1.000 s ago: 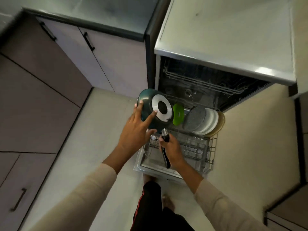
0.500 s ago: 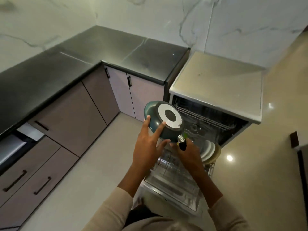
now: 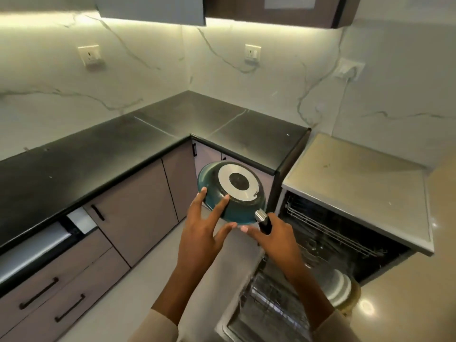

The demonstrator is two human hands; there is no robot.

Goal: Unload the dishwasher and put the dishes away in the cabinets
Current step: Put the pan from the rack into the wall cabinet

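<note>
A teal frying pan (image 3: 214, 193) with a silver disc on its base is held up in front of me, bottom toward the camera. My right hand (image 3: 276, 239) grips its black handle. My left hand (image 3: 201, 225) steadies the pan's side with straight, spread fingers. Below, the dishwasher (image 3: 350, 183) stands open, its lower rack (image 3: 269, 307) pulled out with white plates (image 3: 341, 286) standing in it.
A black L-shaped countertop (image 3: 148, 144) runs along the left and back, with mauve base cabinets (image 3: 138, 208) and drawers (image 3: 49, 292) under it. Upper cabinets (image 3: 271, 8) hang above the marble wall. Pale floor (image 3: 138, 292) lies between me and the cabinets.
The pan has been lifted out of the lower rack and carried up and left, level with the countertop. My view has tilted up, showing the wall and upper cabinets.
</note>
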